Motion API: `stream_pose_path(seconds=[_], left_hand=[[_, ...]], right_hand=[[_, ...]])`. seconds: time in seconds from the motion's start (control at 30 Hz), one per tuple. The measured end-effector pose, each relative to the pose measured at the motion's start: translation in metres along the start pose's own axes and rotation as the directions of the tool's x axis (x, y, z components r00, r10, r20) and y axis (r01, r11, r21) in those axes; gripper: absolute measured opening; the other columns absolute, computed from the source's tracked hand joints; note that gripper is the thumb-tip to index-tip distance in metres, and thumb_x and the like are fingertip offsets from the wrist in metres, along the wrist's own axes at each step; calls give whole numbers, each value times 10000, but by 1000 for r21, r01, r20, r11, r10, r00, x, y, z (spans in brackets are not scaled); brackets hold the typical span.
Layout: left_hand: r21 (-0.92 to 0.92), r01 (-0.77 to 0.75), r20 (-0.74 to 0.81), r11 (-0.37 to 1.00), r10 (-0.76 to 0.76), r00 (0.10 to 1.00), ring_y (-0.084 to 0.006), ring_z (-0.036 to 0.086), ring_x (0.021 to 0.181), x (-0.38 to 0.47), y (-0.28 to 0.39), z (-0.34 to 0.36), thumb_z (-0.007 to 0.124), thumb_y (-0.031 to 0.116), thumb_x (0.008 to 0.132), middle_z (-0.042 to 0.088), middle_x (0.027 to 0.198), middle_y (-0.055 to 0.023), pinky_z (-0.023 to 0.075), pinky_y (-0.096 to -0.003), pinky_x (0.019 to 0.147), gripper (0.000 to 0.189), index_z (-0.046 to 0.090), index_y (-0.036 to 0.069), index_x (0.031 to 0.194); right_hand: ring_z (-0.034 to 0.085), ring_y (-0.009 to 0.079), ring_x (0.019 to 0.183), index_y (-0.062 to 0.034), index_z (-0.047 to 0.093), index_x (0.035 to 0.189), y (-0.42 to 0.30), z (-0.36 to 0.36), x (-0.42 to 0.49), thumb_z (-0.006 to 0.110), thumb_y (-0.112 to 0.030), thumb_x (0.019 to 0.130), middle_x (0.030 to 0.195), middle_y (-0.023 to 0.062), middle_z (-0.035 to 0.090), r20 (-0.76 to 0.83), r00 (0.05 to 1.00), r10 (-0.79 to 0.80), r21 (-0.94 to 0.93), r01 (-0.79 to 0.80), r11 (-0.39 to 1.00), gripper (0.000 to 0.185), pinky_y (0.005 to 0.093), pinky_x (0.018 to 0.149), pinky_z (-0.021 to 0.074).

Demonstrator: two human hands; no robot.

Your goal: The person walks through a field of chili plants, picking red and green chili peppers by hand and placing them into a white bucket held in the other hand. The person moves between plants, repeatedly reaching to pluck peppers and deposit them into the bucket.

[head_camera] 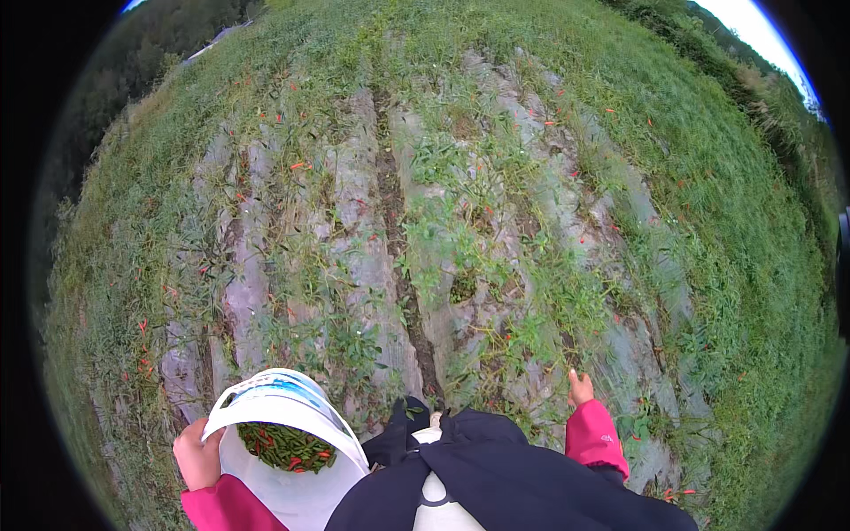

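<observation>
My left hand (199, 458) grips the rim of a white plastic bucket (272, 488) at the lower left. The bucket is tilted, with its mouth facing me, and blue print shows on its outer side. Inside lies a heap of mostly green chili peppers (285, 448), with some red ones among them. My right hand (580, 388) hangs apart from the bucket on the right, over chili plants (531, 335). Its fingers are partly hidden, and I cannot make out anything held in it. Both forearms wear bright pink sleeves.
Rows of chili plants run away from me through plastic mulch film (362, 159). A narrow dark furrow (402, 285) lies between two film strips ahead. Red peppers (299, 166) dot the rows. Dense green growth (750, 265) borders the right side, and dark trees (113, 93) stand far left.
</observation>
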State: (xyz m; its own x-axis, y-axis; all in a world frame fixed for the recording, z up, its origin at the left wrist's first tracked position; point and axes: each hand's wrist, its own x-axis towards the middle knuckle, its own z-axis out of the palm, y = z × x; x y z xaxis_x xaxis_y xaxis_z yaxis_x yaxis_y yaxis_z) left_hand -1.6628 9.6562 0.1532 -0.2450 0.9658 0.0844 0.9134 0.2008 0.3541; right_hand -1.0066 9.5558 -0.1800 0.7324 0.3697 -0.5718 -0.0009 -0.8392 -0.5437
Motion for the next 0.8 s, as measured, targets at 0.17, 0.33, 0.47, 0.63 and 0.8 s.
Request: stream_pose_path(seconds=[0.17, 0.33, 0.47, 0.63, 0.8], left_hand=[[40, 11, 1, 999, -11, 1000, -362, 554, 646, 55, 16, 29, 672, 121, 657, 575, 704, -189, 422, -381, 566, 190, 617, 14, 804], [104, 24, 12, 994, -25, 1000, -363, 555, 653, 133, 31, 51, 678, 151, 667, 574, 704, -185, 420, -403, 566, 195, 625, 28, 809], [193, 66, -41, 979, -60, 997, -360, 553, 654, 210, 45, 82, 675, 164, 671, 572, 701, -185, 413, -410, 562, 195, 617, 25, 795], [154, 88, -42, 984, -83, 996, -356, 545, 636, 305, 74, 80, 671, 166, 674, 571, 698, -180, 403, -403, 548, 192, 599, 17, 772], [129, 103, -65, 986, -95, 993, -362, 545, 637, 385, 107, 72, 671, 161, 670, 569, 692, -181, 406, -408, 550, 189, 602, 19, 775]], right_hand=[[584, 315, 785, -21, 289, 1295, -31, 13, 27, 525, -477, 817, 1149, 210, 444, 107, 988, 107, 385, -140, 912, 701, 410, 544, 519], [581, 321, 817, -30, 308, 1280, -165, 49, 90, 520, -447, 835, 1168, 213, 424, 144, 990, -4, 590, -83, 803, 646, 398, 596, 523], [586, 255, 790, -29, 345, 1258, -309, 102, 145, 521, -398, 851, 1134, 158, 463, 121, 977, -175, 546, 82, 834, 577, 338, 600, 511], [584, 223, 729, -12, 399, 1209, -410, 153, 182, 538, -374, 847, 1065, 109, 512, 83, 969, -234, 405, 181, 896, 531, 302, 539, 496], [562, 212, 664, -28, 378, 1203, -437, 175, 215, 567, -385, 825, 905, 99, 502, 72, 991, -112, 434, 69, 898, 554, 334, 515, 501]])
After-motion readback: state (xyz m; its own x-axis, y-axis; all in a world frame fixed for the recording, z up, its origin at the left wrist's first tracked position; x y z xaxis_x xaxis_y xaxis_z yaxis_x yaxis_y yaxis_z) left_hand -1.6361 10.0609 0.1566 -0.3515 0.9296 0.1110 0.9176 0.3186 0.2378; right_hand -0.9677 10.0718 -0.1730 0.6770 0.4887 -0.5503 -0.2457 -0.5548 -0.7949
